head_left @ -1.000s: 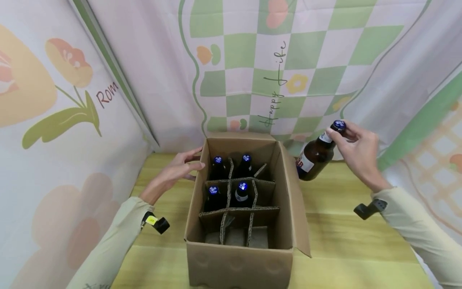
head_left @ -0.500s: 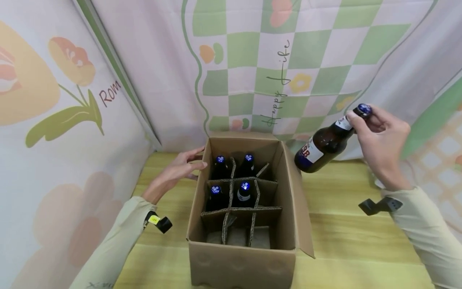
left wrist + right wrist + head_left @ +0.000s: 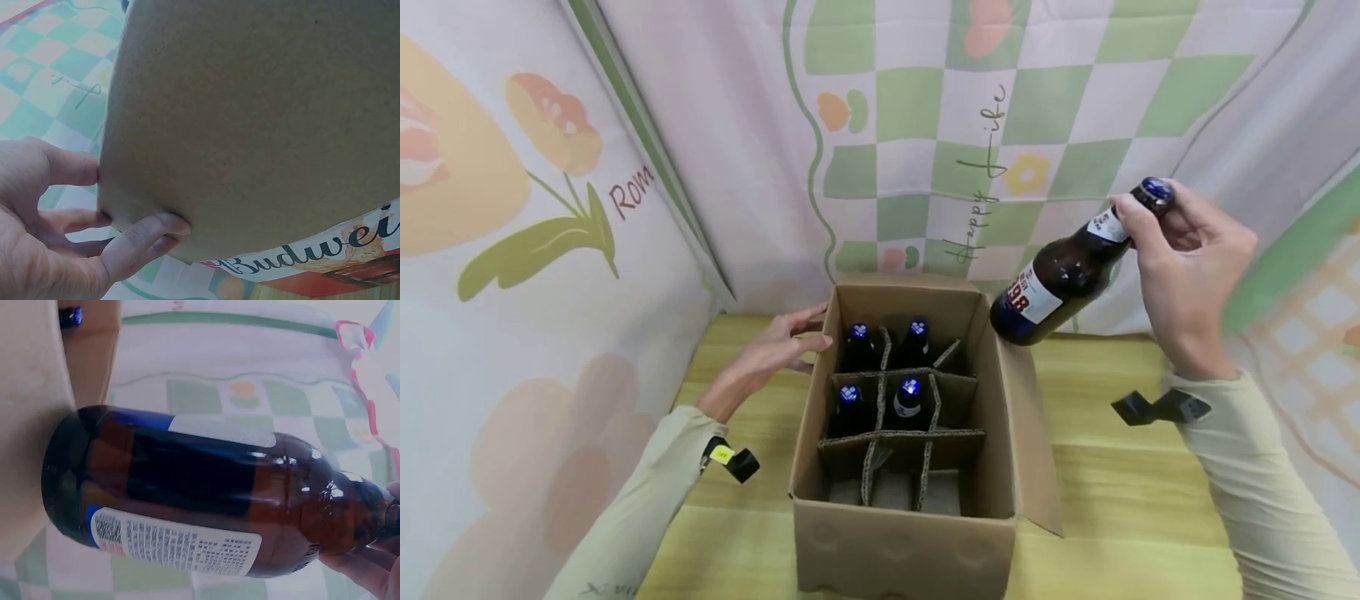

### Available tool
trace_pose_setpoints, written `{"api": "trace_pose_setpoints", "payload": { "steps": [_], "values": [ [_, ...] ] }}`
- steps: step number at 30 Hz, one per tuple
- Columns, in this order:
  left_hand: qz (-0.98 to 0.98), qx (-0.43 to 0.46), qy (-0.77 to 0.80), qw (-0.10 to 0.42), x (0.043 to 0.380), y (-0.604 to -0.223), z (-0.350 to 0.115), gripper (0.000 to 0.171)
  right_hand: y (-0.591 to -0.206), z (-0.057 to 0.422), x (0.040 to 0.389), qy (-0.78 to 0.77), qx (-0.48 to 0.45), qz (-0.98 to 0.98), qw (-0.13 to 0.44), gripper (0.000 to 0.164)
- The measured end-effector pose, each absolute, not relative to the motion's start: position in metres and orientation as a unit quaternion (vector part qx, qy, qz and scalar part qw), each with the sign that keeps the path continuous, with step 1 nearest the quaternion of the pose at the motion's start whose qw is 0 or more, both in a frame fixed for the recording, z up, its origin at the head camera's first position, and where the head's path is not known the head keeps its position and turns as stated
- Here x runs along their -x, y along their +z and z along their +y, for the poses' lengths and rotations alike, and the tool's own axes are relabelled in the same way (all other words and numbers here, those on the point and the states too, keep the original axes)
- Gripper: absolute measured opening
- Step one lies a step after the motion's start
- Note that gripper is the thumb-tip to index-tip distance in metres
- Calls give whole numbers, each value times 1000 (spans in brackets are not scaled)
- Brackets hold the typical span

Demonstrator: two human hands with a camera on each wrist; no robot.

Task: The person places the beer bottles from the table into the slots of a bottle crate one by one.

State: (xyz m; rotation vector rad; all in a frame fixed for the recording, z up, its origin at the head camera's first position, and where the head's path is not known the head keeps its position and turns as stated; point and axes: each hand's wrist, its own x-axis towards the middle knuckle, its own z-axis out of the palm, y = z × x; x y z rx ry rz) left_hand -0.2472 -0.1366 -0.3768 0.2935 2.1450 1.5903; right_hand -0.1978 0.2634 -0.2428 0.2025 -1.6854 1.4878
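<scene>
My right hand [image 3: 1195,267] grips a brown glass beer bottle [image 3: 1060,279] by its neck, just under the blue cap. The bottle leans with its base down to the left, beside the far right corner of a cardboard box [image 3: 902,550]. In the right wrist view the bottle's back label [image 3: 181,544] shows small print and a square code. My left hand [image 3: 775,346] rests its fingers and thumb against the box's left side, near the far corner. Several capped bottles stand in the box, including one in the middle cell [image 3: 908,400].
Cardboard dividers [image 3: 902,435] split the box into cells; the near row and right column hold no bottles. A side flap [image 3: 1037,467] hangs outward on the right. The box stands on a yellow wood-grain table [image 3: 1120,483] before a patterned curtain [image 3: 910,108].
My right hand has lifted the bottle up from behind the right flap, first rightward, then slightly back left toward the box. My left hand stays at the box's side.
</scene>
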Motion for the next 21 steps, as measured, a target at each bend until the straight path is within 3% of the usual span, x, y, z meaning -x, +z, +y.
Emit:
{"api": "trace_pose_setpoints", "payload": {
  "steps": [21],
  "values": [
    [772,-106,584,228,247,-376,-135,78,-230,235,197,643,-143,-678,326,28]
  ]
}}
